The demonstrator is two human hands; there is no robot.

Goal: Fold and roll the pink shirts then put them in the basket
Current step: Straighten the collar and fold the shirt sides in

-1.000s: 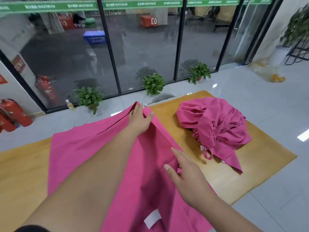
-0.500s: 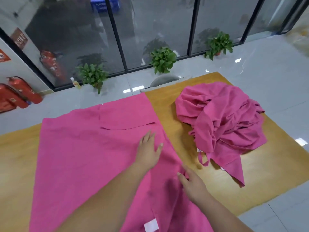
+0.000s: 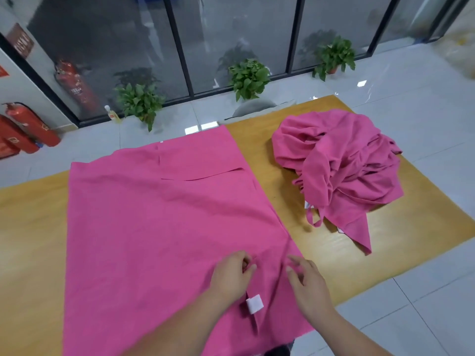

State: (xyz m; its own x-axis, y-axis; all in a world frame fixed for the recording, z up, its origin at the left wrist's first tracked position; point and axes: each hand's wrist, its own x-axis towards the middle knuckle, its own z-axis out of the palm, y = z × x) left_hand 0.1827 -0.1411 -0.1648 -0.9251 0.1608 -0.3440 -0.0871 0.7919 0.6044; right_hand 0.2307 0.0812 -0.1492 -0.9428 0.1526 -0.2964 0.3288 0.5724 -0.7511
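A: Head view. Task item location?
B: Centre-left of frame, flat pink cloth shirt (image 3: pixel 159 227) spread smooth on light wooden table (image 3: pixel 385 247), far end at the table's far edge. Centre-right on same table, crumpled heap of pink cloth shirts (image 3: pixel 339 170), apart from the flat one.
A: Hands?
B: Both low in frame, on the near right part of the flat one. On left hand (image 3: pixel 231 277): knuckles up, fingers curled, thumb and forefinger pinching a small ridge of fabric. Just beside, right hand (image 3: pixel 308 286) at the right edge of the cloth, fingers curled down onto it. Pinching or only pressing: cannot tell, blurred.
A: Anything else on the cloth?
B: Just below the left hand, small white rectangular label (image 3: pixel 255 304) sticking up.
A: Background?
B: Top of frame, three potted green plants (image 3: pixel 249 78) on white tiled floor (image 3: pixel 424 119) along dark-framed glass wall (image 3: pixel 231 29). At left edge, red fire extinguishers (image 3: pixel 30 127).
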